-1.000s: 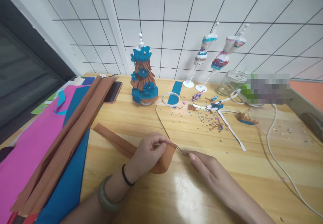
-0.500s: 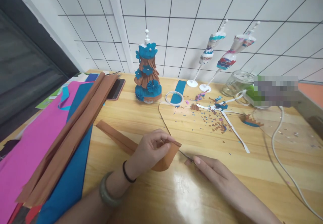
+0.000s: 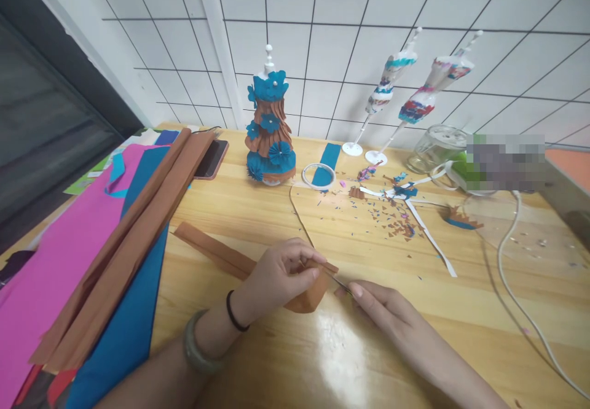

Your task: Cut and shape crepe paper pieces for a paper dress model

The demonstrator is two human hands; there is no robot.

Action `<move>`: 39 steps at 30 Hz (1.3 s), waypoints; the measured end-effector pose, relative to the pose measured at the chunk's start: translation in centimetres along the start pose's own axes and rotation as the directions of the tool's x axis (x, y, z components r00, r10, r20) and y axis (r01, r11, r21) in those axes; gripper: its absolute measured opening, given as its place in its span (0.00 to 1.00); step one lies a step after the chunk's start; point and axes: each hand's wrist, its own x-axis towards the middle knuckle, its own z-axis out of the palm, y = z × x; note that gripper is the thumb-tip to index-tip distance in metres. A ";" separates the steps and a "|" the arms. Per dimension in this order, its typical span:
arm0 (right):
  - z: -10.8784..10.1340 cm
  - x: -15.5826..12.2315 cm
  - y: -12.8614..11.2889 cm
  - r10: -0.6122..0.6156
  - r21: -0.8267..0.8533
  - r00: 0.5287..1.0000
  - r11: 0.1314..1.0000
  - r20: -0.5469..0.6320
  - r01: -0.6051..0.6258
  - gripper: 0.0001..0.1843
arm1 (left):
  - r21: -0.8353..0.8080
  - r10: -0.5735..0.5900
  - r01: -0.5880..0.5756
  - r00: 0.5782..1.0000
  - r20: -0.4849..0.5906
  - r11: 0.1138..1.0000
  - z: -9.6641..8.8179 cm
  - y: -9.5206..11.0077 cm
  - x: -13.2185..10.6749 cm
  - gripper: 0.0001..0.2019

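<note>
Nearer each other since last frame, my left hand (image 3: 276, 277) and right hand (image 3: 389, 312) are respectively pinching the strip (image 3: 308, 300) at six o'clock and a tool (image 3: 342, 284) at five. I'm seemingly working the strip's edge; next is likely needing steadiness.

The left hand (image 3: 280, 277) pinches a brown strip (image 3: 216, 252).

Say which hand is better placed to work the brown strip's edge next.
Right, probably: the right hand holds a thin tool by that edge; the left hand pinches the brown strip.
</note>
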 end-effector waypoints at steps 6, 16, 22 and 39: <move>0.0 0.1 0.0 0.012 -0.011 1.000 1.000 0.006 -0.012 0.23 | 0.007 -0.015 0.015 1.000 0.006 1.000 0.0 -0.3 -0.1 0.09; 0.2 0.0 0.0 -0.004 -0.019 1.000 1.000 0.014 0.004 0.22 | 0.050 0.009 -0.013 0.997 0.074 0.999 0.4 -0.1 -0.3 0.10; 0.1 0.3 0.2 0.034 -0.029 0.999 0.999 0.031 -0.033 0.25 | 0.039 -0.008 0.005 0.998 0.069 0.999 0.4 -0.4 -0.3 0.10; 0.1 0.3 0.7 0.049 -0.020 0.999 0.999 0.003 -0.049 0.27 | -0.017 -0.071 0.074 0.991 0.111 0.997 0.2 -0.8 -0.4 0.10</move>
